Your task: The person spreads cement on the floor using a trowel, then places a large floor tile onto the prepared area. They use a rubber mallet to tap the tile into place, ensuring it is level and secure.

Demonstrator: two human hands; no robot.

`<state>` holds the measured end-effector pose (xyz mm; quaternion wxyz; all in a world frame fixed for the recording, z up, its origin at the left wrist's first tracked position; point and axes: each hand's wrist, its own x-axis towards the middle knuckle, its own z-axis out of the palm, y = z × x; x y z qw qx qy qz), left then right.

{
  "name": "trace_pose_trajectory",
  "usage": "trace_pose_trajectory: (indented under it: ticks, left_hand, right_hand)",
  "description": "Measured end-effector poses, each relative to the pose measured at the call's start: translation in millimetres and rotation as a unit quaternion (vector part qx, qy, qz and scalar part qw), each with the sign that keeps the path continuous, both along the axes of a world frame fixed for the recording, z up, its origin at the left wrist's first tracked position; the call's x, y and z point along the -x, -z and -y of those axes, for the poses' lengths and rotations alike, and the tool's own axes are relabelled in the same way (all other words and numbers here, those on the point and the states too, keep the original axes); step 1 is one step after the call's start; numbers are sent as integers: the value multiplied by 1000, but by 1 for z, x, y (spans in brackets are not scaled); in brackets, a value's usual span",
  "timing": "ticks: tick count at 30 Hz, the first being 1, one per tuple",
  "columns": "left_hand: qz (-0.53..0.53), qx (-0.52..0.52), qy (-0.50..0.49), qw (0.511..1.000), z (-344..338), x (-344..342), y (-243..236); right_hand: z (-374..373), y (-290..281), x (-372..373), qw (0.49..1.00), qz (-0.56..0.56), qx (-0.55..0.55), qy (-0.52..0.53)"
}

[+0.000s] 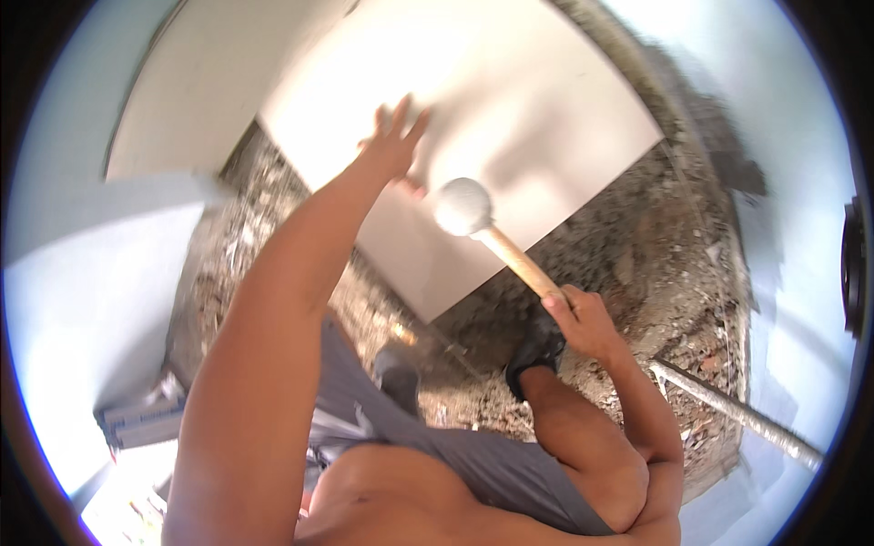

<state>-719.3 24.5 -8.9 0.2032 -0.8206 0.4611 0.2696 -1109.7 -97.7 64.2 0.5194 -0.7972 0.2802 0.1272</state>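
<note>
One left hand (393,150) splayed over tile (555,118); right hand (587,323) gripping mallet (501,247).

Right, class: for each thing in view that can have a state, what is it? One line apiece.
Large flat white slab: lying on rough brownish rubble.
Pale round-headed mallet with wooden handle: held, head over the slab; contact unclear.
Bare right hand: closed around the handle.
Bare left hand: open, fingers spread over the slab.
Rough greyish rod: slanting.
</note>
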Motion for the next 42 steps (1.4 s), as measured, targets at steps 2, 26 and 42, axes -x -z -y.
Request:
trace_pose_trajectory:
  ticks: [2, 26, 42]
  left_hand:
    - [-10, 12, -14, 1000, -6, -3, 13]
    - [-38, -30, -157, 986, 70, 50, -15]
    - [-47, -29, -151, 987, 58, 42, -28]
  right_hand:
    - [13, -36, -24, 998, 44, -23, 29]
    - [126, 44, -41, 960, 6, 48, 274]
    - [138, -29, -109, 928, 209, -1, 307]
